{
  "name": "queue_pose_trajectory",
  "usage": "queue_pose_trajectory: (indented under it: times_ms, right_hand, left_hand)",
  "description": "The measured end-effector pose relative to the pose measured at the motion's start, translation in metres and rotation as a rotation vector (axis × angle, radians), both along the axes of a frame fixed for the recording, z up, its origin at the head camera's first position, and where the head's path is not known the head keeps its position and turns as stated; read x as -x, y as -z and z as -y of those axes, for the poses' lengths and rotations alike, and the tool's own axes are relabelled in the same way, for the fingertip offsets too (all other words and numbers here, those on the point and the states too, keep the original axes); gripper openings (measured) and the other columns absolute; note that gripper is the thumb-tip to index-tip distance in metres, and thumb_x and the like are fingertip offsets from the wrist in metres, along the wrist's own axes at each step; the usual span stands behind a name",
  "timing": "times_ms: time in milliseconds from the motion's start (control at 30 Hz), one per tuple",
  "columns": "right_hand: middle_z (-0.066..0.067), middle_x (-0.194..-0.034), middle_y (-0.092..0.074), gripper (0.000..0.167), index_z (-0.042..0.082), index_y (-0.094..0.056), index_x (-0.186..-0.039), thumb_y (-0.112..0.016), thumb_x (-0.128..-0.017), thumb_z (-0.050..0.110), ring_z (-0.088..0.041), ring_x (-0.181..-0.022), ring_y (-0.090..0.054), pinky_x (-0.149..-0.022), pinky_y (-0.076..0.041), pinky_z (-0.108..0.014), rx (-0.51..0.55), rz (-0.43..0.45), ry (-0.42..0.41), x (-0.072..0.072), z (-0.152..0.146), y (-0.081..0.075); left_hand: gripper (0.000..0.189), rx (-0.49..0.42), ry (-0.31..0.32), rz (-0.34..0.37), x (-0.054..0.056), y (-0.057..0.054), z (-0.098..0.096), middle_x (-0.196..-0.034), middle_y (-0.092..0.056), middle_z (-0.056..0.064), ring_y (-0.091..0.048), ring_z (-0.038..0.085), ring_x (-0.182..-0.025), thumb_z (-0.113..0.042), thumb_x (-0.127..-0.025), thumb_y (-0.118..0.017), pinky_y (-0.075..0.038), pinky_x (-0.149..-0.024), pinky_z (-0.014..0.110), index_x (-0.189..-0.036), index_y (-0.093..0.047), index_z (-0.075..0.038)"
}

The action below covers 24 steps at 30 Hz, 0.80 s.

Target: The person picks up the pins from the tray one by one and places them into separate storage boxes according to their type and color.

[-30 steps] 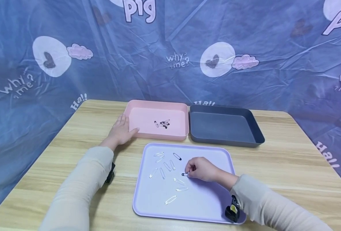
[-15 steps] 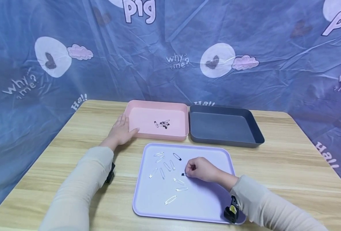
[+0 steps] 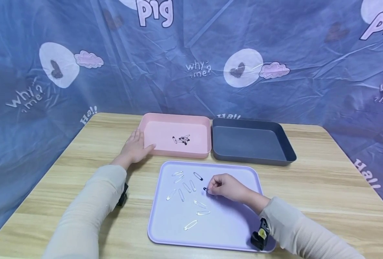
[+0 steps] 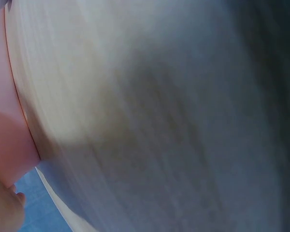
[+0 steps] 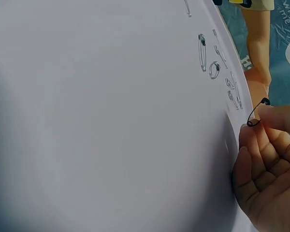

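My right hand (image 3: pixel 228 187) pinches a black safety pin (image 3: pixel 206 189) slightly above the lavender tray (image 3: pixel 230 230). In the right wrist view, the pin (image 5: pixel 252 115) sticks out from between thumb and forefinger. Another black safety pin (image 3: pixel 198 176) lies on the tray near that hand, among several silver safety pins (image 3: pixel 190 225). At the pink tray (image 3: pixel 159 133), my left hand (image 3: pixel 134 147) rests against the left wall, fingers extended and thumb at the front left corner. A small pile of black safety pins (image 3: pixel 182 140) lies inside the pink tray.
Right beside the pink tray stands a dark grey tray (image 3: pixel 249 140), with nothing visible in it. All the trays are on a wooden table (image 3: pixel 321 187). A blue printed cloth (image 3: pixel 165 72) hangs behind the table.
My right hand has risen a little from the lavender tray, lifting the black safety pin off its surface. The left hand keeps its place at the pink tray.
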State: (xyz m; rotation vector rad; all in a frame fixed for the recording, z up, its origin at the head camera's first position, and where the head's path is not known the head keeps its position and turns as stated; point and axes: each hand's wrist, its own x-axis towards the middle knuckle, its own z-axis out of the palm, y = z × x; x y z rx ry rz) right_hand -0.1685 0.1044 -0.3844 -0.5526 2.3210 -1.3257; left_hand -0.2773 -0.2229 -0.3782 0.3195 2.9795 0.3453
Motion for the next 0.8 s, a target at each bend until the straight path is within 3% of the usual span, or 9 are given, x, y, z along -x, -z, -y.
queue_pose_trajectory:
  times_ms: [267, 800]
  right_hand:
    - [-0.003, -0.065, -0.056, 0.006, -0.005, -0.058, -0.078, -0.056, -0.076, 0.000, -0.016, -0.061, -0.053, -0.057, -0.047, -0.029, 0.099, 0.110, 0.032, 0.002, 0.003, -0.002]
    - [-0.005, -0.067, -0.057, 0.007, -0.003, -0.057, -0.079, -0.060, -0.076, 0.003, -0.017, -0.062, -0.054, -0.061, -0.046, -0.030, 0.172, 0.145, 0.140, 0.018, 0.015, -0.010]
  left_hand:
    - [0.084, -0.006, -0.001, 0.000, 0.001, 0.001, 0.000, -0.137, 0.005, 0.029, 0.004, 0.038, -0.126, -0.052, -0.088, -0.027, 0.001, -0.102, 0.043, -0.131, -0.001, 0.014]
    - [0.084, -0.001, 0.001, 0.001, 0.000, 0.000, 0.001, -0.138, 0.004, 0.029, 0.003, 0.037, -0.127, -0.054, -0.087, -0.025, 0.000, -0.103, 0.042, -0.131, -0.001, 0.014]
